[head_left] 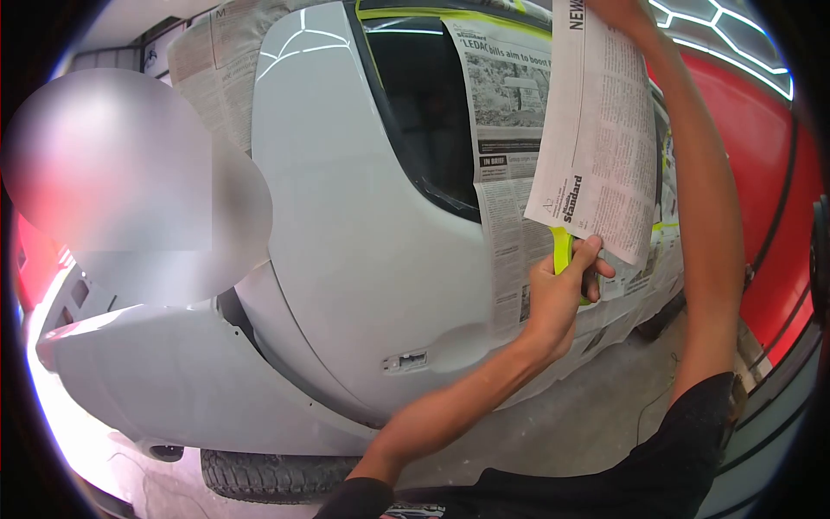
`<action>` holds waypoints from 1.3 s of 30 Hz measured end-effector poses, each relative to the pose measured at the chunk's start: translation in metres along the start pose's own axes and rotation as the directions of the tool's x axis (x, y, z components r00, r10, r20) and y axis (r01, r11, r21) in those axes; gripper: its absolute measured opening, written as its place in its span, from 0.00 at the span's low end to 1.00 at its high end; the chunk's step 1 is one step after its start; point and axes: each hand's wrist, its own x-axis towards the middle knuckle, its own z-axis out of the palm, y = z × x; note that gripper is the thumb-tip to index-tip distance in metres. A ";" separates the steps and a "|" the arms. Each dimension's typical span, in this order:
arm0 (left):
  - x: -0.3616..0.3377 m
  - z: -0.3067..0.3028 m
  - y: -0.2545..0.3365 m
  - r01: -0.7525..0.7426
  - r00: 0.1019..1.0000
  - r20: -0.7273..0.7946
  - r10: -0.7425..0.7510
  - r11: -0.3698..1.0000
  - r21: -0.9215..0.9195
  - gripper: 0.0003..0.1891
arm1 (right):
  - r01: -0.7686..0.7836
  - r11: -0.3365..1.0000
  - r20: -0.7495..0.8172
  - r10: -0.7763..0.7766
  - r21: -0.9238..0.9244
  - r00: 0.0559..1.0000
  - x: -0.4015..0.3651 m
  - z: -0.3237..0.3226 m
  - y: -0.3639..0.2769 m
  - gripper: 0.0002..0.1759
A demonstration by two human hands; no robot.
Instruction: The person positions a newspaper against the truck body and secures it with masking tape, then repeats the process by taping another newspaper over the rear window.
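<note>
My left hand (566,281) is closed around a roll of yellow-green masking tape (562,251), at the lower edge of a newspaper sheet (596,130). A short piece of the tape shows just under that edge. The sheet hangs lengthwise in front of the car's side, its lower corner curling outward. At the top of the view, my right hand (618,17) grips the sheet's upper end; its fingertips are partly cut off by the frame. Behind the sheet, more newspaper (510,95) covers part of the dark window (428,104) and the door below.
The light grey car body (372,242) fills the middle, with an open door-handle recess (405,361). Yellow-green tape (450,14) lines the window's top. A tyre (268,476) shows below. Newspaper (212,78) also covers the upper left. A red panel (743,130) stands at right.
</note>
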 end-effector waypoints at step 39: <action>0.012 -0.052 0.042 -0.249 0.885 -0.414 0.213 0.968 -0.034 0.15 | 0.090 0.763 -0.042 -0.083 0.640 0.996 0.029 0.192 -0.165 0.26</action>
